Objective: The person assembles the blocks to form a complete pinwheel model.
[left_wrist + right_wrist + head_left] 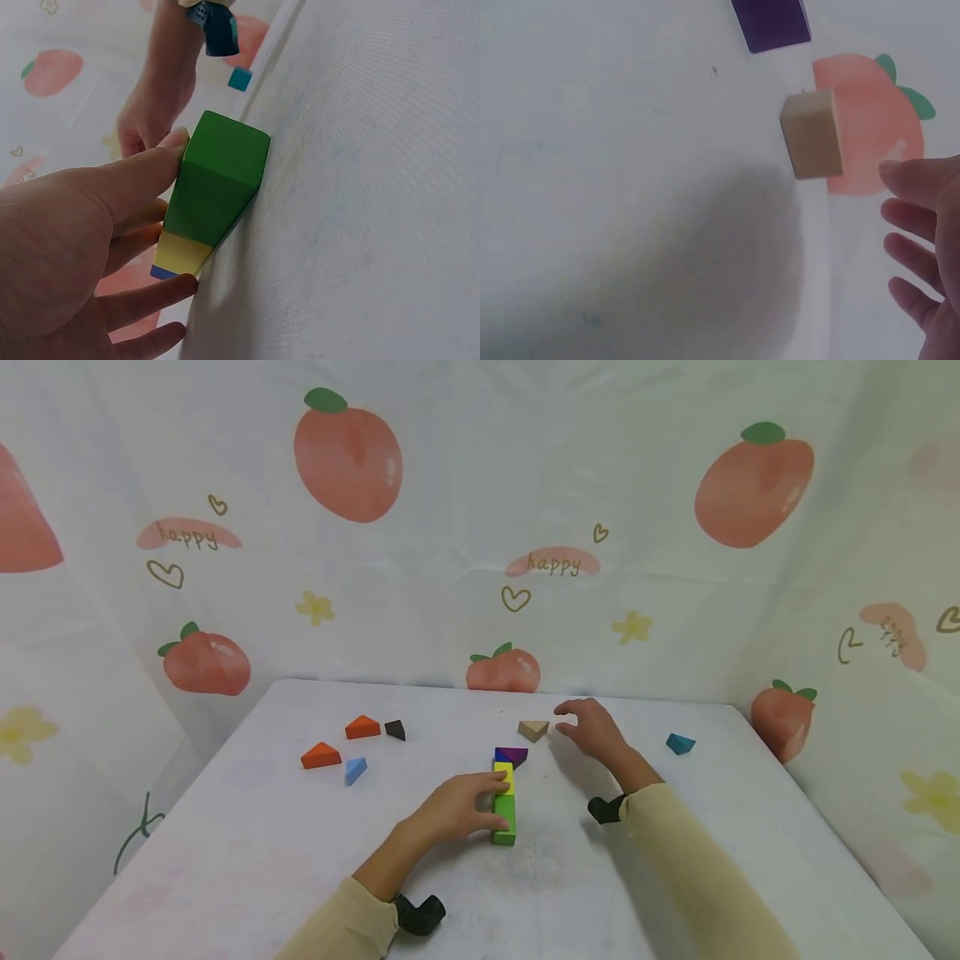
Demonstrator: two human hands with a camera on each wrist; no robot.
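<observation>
My left hand (456,806) lies along a row of blocks, its thumb and fingers loosely extended. The thumb touches a green block (217,187), and the other fingers are near a yellow block (508,777) behind it. A blue piece (502,755) and a purple triangular block (516,755) sit at the row's far end. My right hand (592,731) hovers with bent, spread fingers, holding nothing. Nearest to it is a natural wood triangular block (533,730), which appears just apart from the fingertips in the right wrist view.
On the left of the white table (247,827) lie two orange triangular blocks (321,756), a black block (395,730) and a light blue block (356,770). A teal block (681,743) lies at the right. A fruit-printed curtain (450,527) hangs behind.
</observation>
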